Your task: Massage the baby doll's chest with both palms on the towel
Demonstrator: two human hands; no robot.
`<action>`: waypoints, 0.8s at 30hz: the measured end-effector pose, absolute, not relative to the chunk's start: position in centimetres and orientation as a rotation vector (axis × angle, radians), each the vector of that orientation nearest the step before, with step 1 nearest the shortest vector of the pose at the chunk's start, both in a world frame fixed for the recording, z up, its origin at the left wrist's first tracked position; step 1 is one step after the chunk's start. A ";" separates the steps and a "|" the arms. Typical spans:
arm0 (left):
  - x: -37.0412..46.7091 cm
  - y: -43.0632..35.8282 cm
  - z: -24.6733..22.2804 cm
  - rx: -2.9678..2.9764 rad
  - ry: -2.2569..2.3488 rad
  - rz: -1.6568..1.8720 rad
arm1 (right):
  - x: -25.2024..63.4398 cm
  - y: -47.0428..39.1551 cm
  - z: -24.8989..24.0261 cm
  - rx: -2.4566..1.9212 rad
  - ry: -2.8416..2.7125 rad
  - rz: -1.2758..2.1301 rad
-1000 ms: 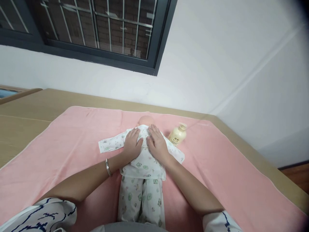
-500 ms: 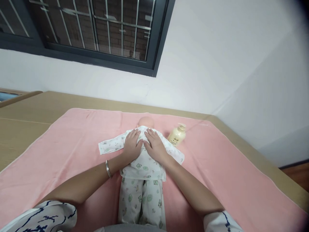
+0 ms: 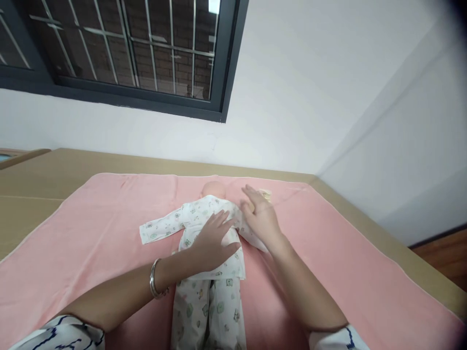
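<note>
A baby doll [image 3: 214,188] lies with its head toward the wall, dressed in a white patterned top [image 3: 189,236] and matching trousers [image 3: 226,306]. My left hand [image 3: 215,243], with a silver bangle [image 3: 153,279] on the wrist, is over the middle of the top, thumb and fingers apart; whether it touches the cloth I cannot tell. My right hand [image 3: 261,214] is over the doll's right-side sleeve, fingers stretched out and slightly blurred. Behind it, a pale yellow pump bottle [image 3: 267,194] is mostly hidden, with only its upper part showing.
A pink sheet [image 3: 310,253] covers much of the wooden surface [image 3: 91,158]. A white wall [image 3: 284,97] rises at the back and right, with a dark-framed barred window [image 3: 146,48] at upper left. Brown wood [image 3: 445,253] shows at the right edge.
Both hands have left the doll's upper back. My right hand has moved right, in front of the bottle; my left has shifted toward the middle and nearer to me. The view has tilted slightly.
</note>
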State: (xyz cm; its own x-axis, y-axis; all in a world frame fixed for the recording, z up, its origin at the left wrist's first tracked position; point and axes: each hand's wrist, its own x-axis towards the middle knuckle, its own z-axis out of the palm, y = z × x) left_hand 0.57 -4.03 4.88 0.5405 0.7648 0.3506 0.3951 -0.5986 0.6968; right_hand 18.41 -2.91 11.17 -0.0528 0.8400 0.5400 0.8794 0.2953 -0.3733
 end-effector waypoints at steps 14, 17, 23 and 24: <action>9.5 5.9 11.2 0.382 0.370 0.764 | 21.3 -0.7 11.4 -1.993 -1.873 -0.198; 10.0 5.6 11.2 0.375 0.357 0.751 | 21.1 -0.8 11.7 -1.981 -1.849 -0.179; 9.1 1.9 9.9 0.520 0.382 0.850 | 17.9 -2.2 10.3 -1.729 -1.736 0.063; 8.7 1.1 9.6 0.570 0.404 0.886 | 16.7 -2.8 9.8 -1.619 -1.715 0.203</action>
State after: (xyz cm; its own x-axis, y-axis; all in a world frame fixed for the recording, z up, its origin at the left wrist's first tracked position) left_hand 8.71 1.13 9.56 0.5738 0.8133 -0.0964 -0.6066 0.5012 0.6171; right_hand 16.71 -2.84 9.83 0.0877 0.9095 0.4063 0.7898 0.1851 -0.5848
